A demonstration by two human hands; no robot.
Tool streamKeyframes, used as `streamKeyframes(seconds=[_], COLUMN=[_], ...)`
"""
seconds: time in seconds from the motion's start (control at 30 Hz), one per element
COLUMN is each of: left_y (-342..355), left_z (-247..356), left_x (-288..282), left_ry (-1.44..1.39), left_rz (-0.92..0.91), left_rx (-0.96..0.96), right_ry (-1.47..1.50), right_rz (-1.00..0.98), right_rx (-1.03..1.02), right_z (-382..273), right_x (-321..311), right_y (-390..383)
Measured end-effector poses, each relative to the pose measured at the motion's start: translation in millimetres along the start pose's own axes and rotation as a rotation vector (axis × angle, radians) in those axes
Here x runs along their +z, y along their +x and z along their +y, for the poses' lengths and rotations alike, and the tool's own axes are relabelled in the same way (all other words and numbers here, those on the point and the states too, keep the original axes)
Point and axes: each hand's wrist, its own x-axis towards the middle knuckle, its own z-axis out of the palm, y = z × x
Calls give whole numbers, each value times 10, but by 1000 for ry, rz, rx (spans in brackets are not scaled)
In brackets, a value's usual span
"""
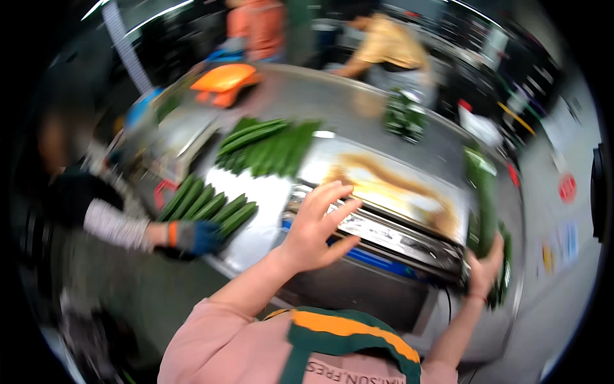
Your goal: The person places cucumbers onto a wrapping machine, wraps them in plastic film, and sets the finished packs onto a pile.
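Observation:
My left hand [320,224] is open, its fingers spread above the front edge of a metal wrapping machine [400,230], with nothing in it. At the right end of the machine, my right hand [484,272] is closed round the near end of a pack of long green cucumbers [485,205] in shiny clear film. More wrapped cucumbers [505,262] lie just right of that hand, partly hidden by it. The machine's flat plate [441,185] has a brown stained patch. Motion blur softens the picture.
Loose cucumbers lie in a far row [275,150] and a nearer row [208,205] on the left. A co-worker's blue-gloved hand [204,237] touches the nearer row. An orange scale-like item [227,80] and wrapped packs [404,115] sit farther back; two people stand beyond the table.

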Motion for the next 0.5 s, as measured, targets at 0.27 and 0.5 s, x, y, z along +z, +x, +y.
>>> streamKeyframes(seconds=[0.27,0.5], left_y=[-1735,-1757], left_z=[-1388,-1825], left_x=[-950,-716], left_ry=[712,943], left_rz=[-441,-760], left_rx=[-1114,-1200], right_ry=[-1134,-581], right_rz=[-225,-79], right_rx=[158,-62], right_z=[1074,791], right_x=[-187,-129], right_y=[96,206])
